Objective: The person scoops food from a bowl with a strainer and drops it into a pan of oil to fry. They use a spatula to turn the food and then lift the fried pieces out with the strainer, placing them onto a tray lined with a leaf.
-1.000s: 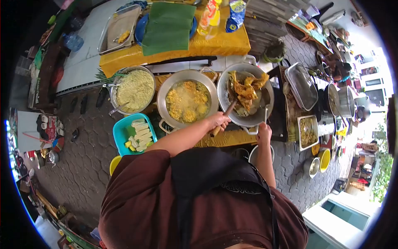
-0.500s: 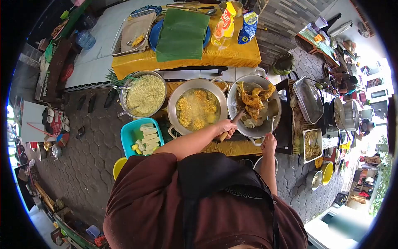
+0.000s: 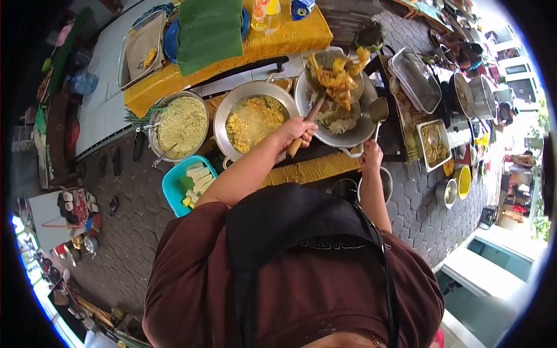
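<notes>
My left hand (image 3: 297, 132) is wrapped around the wooden handle of a skimmer (image 3: 315, 110). Several pieces of golden fried chicken (image 3: 336, 78) rest on its head, which they mostly hide, above the right-hand wok (image 3: 348, 136). In that wok, oil and pale foam (image 3: 338, 119) show beneath the chicken. My right hand (image 3: 371, 155) grips a long metal ladle (image 3: 378, 110), its bowl over the wok's right side. Left of my left hand stands a second wok (image 3: 221, 124) of bubbling oil, with yellow pieces frying (image 3: 252, 122).
A pot of pale yellow batter (image 3: 183, 124) and a turquoise basin (image 3: 171, 185) of pale blocks stand at left. Behind is a yellow-covered table (image 3: 290, 40) with a banana leaf (image 3: 209, 35). Metal trays (image 3: 415, 78) stand at right, and another person (image 3: 467, 55) is farther off.
The view has shifted, with the table now higher and tilted. The chicken on the skimmer appears raised and tipped more upright, exposing more oil. The ladle's bowl now shows at the wok's right side.
</notes>
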Available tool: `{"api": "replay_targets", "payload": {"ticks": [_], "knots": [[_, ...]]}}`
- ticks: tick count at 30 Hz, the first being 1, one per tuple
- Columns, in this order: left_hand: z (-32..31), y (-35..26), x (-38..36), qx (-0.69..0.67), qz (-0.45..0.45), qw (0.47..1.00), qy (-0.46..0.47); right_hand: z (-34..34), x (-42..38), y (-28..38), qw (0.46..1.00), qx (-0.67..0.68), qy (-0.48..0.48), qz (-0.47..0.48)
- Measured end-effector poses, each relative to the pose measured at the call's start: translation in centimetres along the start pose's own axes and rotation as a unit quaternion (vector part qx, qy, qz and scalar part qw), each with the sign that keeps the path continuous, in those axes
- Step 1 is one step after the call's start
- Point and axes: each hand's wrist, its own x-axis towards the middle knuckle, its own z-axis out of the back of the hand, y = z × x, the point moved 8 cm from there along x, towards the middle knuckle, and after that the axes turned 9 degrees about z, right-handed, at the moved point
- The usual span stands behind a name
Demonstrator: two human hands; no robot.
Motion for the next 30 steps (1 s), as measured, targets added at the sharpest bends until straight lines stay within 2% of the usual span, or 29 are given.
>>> {"api": "replay_targets", "payload": {"ticks": [4,9,11,17,19,25,27,30], "knots": [[-2.9,-2.8,-2.3,0.046,-0.041,0.998,0.025,1.7,-0.4,-1.3,1.0,-0.013,0.002,0.021],[-2.6,-2.7,-1.7,0.068,-0.053,0.995,0.042,1.8,-2.3,-2.4,1.0,-0.014,-0.011,0.01],[-0.8,-0.8,0.1,0.043,-0.02,0.999,0.007,2.5,-2.3,-3.5,0.999,-0.042,-0.022,-0.007],[1.6,3.8,1.9,-0.071,0.075,0.995,0.007,3.6,-2.6,-5.0,0.998,-0.053,-0.012,-0.023],[1.3,2.9,1.1,-0.031,0.06,0.998,-0.013,3.7,-2.5,-4.9,0.998,-0.063,-0.006,-0.004],[-2.3,-1.8,-1.7,0.056,-0.022,0.998,0.003,3.6,-2.4,-4.2,0.997,-0.071,-0.011,0.013],[-3.0,-2.4,-2.2,0.094,-0.04,0.995,0.021,3.2,-2.1,-4.7,0.998,-0.062,-0.001,-0.004],[-1.2,-0.4,-0.2,0.057,-0.034,0.998,0.021,2.6,-2.2,-6.0,0.996,-0.029,0.038,-0.075]]}}
